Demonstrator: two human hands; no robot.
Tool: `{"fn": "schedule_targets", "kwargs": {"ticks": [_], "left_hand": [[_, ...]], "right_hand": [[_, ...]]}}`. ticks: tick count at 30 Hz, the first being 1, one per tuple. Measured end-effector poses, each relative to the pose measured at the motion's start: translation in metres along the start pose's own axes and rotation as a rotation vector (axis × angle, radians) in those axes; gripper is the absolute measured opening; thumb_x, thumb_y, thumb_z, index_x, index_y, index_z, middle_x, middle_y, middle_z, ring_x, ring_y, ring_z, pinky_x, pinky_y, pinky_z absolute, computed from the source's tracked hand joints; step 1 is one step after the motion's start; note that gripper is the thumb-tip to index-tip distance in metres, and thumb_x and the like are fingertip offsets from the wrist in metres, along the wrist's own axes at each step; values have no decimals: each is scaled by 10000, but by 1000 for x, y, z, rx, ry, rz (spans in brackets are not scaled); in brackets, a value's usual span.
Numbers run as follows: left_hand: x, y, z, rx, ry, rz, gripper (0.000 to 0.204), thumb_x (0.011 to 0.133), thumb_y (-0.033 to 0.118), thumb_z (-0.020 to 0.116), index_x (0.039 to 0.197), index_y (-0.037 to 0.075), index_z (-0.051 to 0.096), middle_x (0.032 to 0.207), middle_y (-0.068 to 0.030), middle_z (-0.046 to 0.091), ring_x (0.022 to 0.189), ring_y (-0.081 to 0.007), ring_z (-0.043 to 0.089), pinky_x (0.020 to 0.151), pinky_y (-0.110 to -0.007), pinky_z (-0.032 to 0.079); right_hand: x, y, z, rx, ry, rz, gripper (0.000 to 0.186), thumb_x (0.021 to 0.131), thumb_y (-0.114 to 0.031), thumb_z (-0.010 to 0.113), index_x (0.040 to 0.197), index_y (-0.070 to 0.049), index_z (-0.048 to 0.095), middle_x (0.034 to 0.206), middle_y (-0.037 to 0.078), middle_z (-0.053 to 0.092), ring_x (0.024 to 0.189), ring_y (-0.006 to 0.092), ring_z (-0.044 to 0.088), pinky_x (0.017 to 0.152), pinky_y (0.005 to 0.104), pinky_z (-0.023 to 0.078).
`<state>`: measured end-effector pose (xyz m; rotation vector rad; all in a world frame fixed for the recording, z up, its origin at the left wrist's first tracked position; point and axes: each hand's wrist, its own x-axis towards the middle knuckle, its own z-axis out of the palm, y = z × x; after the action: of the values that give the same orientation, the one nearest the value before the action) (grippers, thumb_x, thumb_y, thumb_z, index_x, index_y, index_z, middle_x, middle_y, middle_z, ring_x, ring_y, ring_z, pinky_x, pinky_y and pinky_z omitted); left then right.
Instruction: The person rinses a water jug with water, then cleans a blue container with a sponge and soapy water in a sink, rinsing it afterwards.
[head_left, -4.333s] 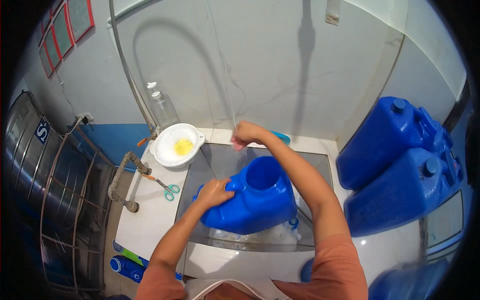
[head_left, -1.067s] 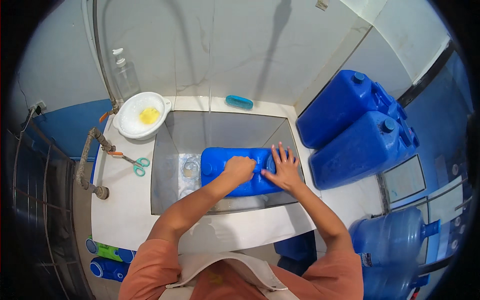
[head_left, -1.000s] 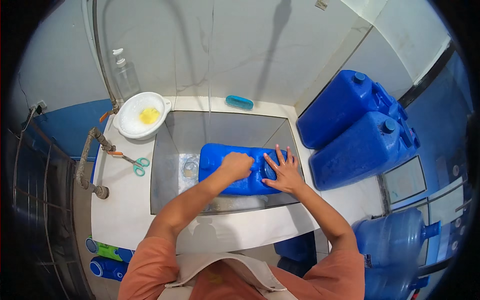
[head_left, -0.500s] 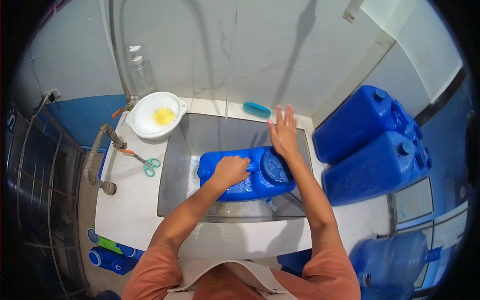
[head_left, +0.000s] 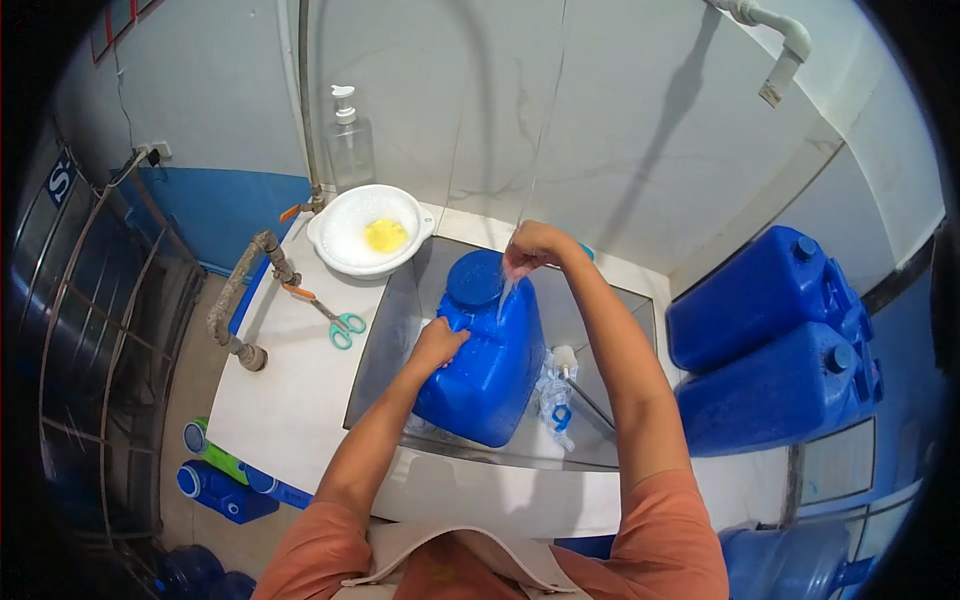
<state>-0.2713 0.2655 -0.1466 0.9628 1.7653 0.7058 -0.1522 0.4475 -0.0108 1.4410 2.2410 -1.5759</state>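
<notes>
Head view: blue jerrycan (head_left: 487, 365) stands tilted in the steel sink (head_left: 612, 440), mouth up and leaning away from the person. Left hand (head_left: 440, 343) grips its near-left shoulder, fingers wrapped on the plastic. Right hand (head_left: 533, 250) is up at the far side of the mouth (head_left: 474, 279), fingers loosely curled under a thin water stream (head_left: 522, 235); cannot tell whether it pinches anything. A crumpled clear plastic bag (head_left: 553, 395) lies just right of the can, below the right forearm.

Left of the left hand, on the white counter (head_left: 290, 400): scissors (head_left: 332, 318), and farther out a white bowl (head_left: 365, 233) with something yellow in it, a soap dispenser (head_left: 351, 140) behind it. Well right of the right arm, two more blue jerrycans (head_left: 775, 350) are stacked.

Step, as I read it: rinsing, with water being guided at or into the mouth. Next move likely needs the left hand to steady the tilt so the mouth sits under the stream.

Versus half a second earlier: the can lay on its side with the left hand flat on top and the right hand reaching to the far sink edge. Now it is upended and the right hand has come to the stream.
</notes>
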Motion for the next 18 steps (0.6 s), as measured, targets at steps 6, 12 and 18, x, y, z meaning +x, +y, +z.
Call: {"fn": "schedule_targets", "kwargs": {"ticks": [6,12,18], "left_hand": [[30,34,0,659,205,583,421,748,355,641,994,24,553,884,-199,626,821,-323,612,714,-452,467],[29,48,17,696,394,701,504,701,450,656,1020,74,548,838,-186,622,810,-360,601,703,-466,465],[-47,46,35,726,273,728,280,665,279,634,856,77,610,715,-167,618,700,-353,608,630,-466,480]], "right_hand": [[9,3,-6,305,-3,58,160,791,-8,466,777,75,602,741,155,615,623,222,619,585,301,551],[-1,-8,4,265,-8,-130,165,803,-22,457,747,51,594,719,135,607,621,206,614,590,293,546],[-11,33,-23,322,-33,-211,166,819,-95,505,833,53,579,749,128,612,675,216,616,690,322,542]]}}
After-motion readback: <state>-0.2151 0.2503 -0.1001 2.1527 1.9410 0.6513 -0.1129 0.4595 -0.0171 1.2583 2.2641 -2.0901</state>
